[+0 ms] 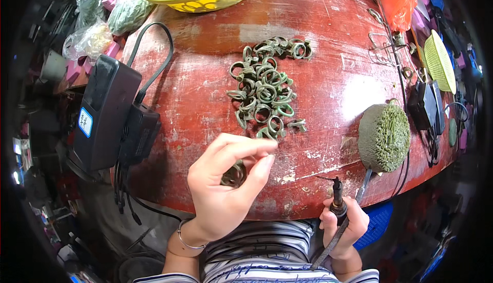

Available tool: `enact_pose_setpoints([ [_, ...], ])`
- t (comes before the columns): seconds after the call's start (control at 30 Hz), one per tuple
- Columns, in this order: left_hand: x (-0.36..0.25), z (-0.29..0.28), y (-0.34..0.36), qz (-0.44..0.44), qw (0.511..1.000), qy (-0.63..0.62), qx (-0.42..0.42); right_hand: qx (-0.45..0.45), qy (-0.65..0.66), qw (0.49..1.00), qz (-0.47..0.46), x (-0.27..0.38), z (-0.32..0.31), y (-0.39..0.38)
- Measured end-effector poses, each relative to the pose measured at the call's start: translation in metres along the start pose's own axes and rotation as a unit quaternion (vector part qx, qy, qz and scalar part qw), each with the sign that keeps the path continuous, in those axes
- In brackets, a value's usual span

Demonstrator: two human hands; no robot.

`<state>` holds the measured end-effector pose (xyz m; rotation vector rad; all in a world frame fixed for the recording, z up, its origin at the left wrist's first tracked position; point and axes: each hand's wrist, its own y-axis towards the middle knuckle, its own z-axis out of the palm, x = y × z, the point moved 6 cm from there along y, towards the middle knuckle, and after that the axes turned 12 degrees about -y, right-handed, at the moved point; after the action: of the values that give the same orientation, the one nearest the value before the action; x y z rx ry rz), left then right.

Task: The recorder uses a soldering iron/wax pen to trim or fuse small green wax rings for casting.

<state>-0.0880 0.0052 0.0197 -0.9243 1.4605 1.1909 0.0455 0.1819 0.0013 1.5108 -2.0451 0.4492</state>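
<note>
My left hand (226,190) is curled over the near side of the table, thumb and forefinger almost meeting. Inside the curl, small green rings (234,174) show between the fingers and palm; how many is hidden. Just beyond the fingertips lies a loose pile of dull green rings (266,85), some overlapping. At the table's near edge my right hand (343,226) grips a dark pen-like tool (337,198), its thin bent tip pointing left. A grey sleeved cord (331,244) runs from that hand toward my lap.
A rounded grey-green lump with a rough face (385,138) sits right. Black power adapters (110,111) with cables stand left. At the back is a yellow basin (205,1) of green pieces. A pale green basket (439,62), orange bag (398,3) and bent wires (382,46) line the right.
</note>
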Motion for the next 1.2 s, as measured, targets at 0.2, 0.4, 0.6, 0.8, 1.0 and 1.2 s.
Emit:
enact_pose_setpoints([
  [0.2,0.0,0.001,0.001,-0.018,0.979,0.19,-0.071,0.006,0.029,1.0,-0.01,-0.003,0.001,0.0],
  [0.4,0.002,0.008,-0.003,-0.047,0.996,0.078,-0.008,0.007,0.044,0.999,-0.001,-0.005,0.0,0.002],
  [0.6,0.006,0.014,-0.01,-0.102,0.994,-0.03,0.012,0.003,0.064,0.998,-0.001,-0.008,0.0,0.001],
  [0.8,0.005,0.021,-0.013,-0.066,0.996,-0.046,0.032,0.009,0.086,0.996,0.006,-0.006,0.001,0.0],
  [1.0,0.018,0.042,-0.032,-0.262,0.912,-0.313,0.05,0.016,0.165,0.984,-0.061,0.031,0.003,0.021],
  [1.2,0.011,0.048,-0.038,-0.322,0.876,-0.353,0.069,0.056,0.323,0.94,0.09,0.021,0.006,0.018],
])
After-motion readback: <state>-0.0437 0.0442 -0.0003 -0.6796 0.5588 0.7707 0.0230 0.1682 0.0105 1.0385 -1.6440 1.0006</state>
